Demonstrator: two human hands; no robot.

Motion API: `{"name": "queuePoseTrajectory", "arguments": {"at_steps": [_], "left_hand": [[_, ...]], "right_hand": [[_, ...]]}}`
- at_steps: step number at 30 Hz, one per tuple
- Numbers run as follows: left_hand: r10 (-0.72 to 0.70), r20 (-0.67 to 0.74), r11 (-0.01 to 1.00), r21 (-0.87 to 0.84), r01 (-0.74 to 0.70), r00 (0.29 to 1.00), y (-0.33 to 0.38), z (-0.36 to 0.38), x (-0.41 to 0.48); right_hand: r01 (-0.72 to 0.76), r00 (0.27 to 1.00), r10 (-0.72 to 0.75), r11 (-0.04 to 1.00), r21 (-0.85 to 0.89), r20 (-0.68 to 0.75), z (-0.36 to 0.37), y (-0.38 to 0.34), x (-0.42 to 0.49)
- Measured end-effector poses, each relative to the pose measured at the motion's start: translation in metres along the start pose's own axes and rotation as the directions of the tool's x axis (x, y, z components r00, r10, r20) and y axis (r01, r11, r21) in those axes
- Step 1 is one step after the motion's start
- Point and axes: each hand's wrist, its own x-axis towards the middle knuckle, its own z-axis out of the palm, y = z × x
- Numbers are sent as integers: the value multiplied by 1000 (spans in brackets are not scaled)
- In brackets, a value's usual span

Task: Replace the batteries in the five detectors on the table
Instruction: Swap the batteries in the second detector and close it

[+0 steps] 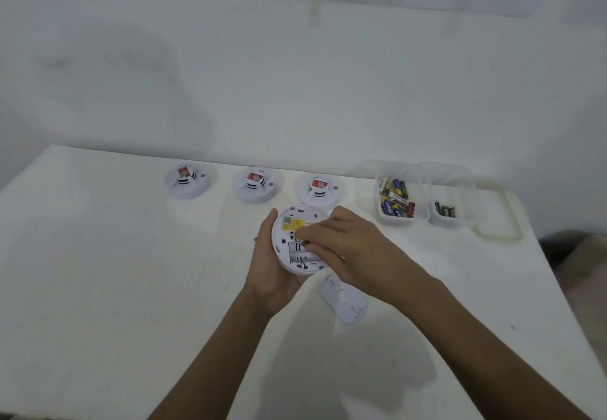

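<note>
My left hand point(267, 268) grips a round white detector point(292, 249) from below, its back turned up with a yellow label and an open battery bay showing. My right hand point(331, 242) reaches over it and pinches a battery point(299, 240) at the bay. Three more white detectors stand in a row at the back: one on the left point(186, 180), one in the middle point(256, 185) and one on the right point(319, 189), each with a red sticker on top. A white back cover point(345, 301) lies on the table just below my hands.
Two clear plastic tubs stand at the back right: the nearer tub point(402, 219) holds several mixed batteries, the farther tub point(445, 221) a few dark ones. A clear lid point(499, 235) lies beside them. The white table point(98, 272) ends at a white wall.
</note>
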Motion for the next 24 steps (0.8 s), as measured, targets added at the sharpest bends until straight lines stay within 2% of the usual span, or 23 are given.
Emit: {"name": "queuePoseTrajectory", "arguments": {"at_steps": [4,8,14,19,22,24], "left_hand": [[-12,-48,1000,17,13,999,-2,-7,2],[-35,-15,999,16,35,999,-4,-13,2],[-60,41,998,8,60,997,3,-6,-1],[-57,36,998,-10,57,998,4,-6,2],[-93,98,995,-35,97,991,4,-5,-1],[-74,78,997,-27,77,994,4,-3,-1]], "right_hand": [[59,996,-51,992,-114,76,3,0,0],[92,991,-76,985,-145,111,0,-1,-1],[110,988,-94,985,-135,122,-4,-3,-1],[123,987,-105,981,-152,125,-7,-6,1],[126,983,-103,980,-153,149,-7,-5,0],[124,984,-101,980,-154,148,-8,-5,0]]}}
